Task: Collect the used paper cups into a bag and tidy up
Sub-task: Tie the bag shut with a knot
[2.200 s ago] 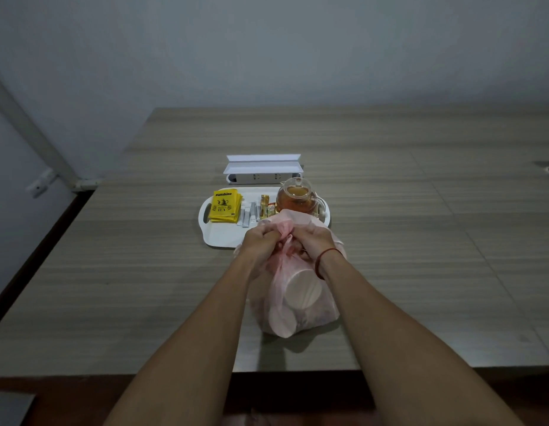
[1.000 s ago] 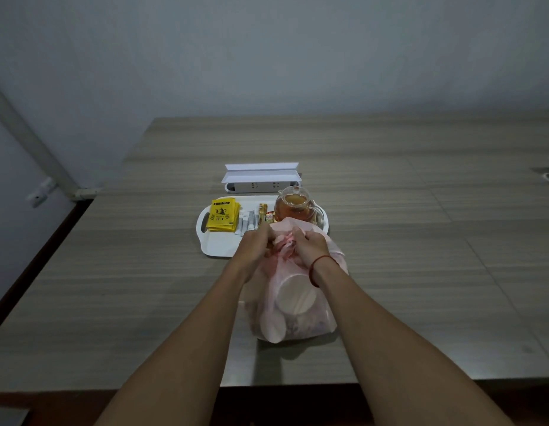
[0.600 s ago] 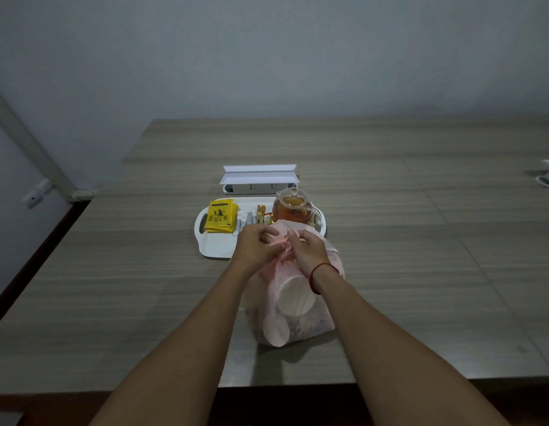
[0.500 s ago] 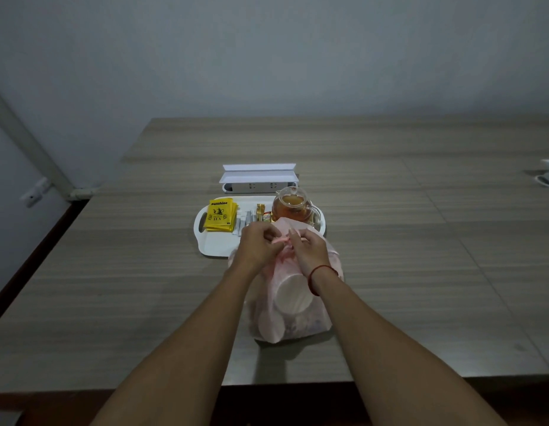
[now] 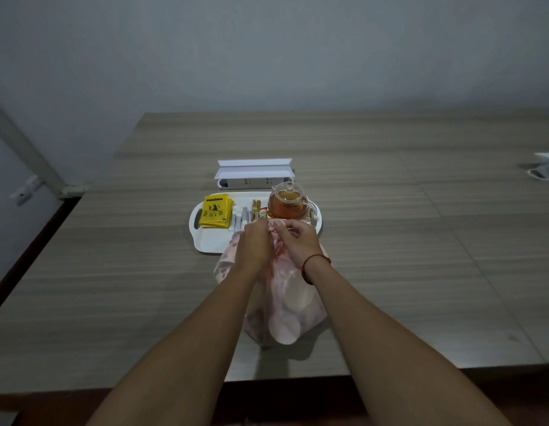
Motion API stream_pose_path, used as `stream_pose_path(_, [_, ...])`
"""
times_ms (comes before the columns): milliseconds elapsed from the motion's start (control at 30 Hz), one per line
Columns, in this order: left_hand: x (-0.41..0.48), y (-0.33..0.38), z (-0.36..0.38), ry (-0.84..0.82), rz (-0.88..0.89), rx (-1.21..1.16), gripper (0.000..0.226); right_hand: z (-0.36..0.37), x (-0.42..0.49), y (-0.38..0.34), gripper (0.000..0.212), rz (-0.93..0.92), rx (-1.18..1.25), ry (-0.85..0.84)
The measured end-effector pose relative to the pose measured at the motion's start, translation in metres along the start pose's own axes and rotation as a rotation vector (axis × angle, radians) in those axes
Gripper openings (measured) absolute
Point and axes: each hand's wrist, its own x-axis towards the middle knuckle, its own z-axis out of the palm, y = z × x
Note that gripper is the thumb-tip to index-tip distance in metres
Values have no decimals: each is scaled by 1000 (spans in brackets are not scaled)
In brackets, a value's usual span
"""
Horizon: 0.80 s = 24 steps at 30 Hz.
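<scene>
Translucent pink plastic bag (image 5: 285, 302) with white paper cups (image 5: 284, 330) inside sits on your wood-grain tabletop (image 5: 420, 256), near the front edge. Your left hand (image 5: 254, 244) and right hand (image 5: 297, 241) both pinch its gathered top. Just behind: white tray (image 5: 211, 241) with glass teapot (image 5: 287, 201) and yellow tea packets (image 5: 214, 210).

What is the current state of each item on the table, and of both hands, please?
pink bag: standing on the table, holds paper cups, mouth gathered at the top
left hand: closed on the bag's top
right hand: pinching the bag's top
glass teapot: lid on, amber tea inside
white tray: holds teapot and packets
yellow tea packets: stacked flat
power strip: under a raised white cover
</scene>
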Motion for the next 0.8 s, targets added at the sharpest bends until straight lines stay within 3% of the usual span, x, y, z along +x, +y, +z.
stream_pose_path(233, [9, -1, -18, -239, -54, -112, 24, 0, -1, 0, 19, 172, 133, -4])
stream_pose_path(467, [4, -5, -15, -163, -140, 75, 23, 3, -7, -7, 15, 164, 54, -140])
stream_pose_path(633, [0, -11, -20, -247, -29, -198, 19, -6, -4, 0, 24, 189, 36, -91])
stream_pose_path(800, [-3, -13, -31, -353, -212, -628, 11, -15, -4, -1, 16, 198, 43, -48])
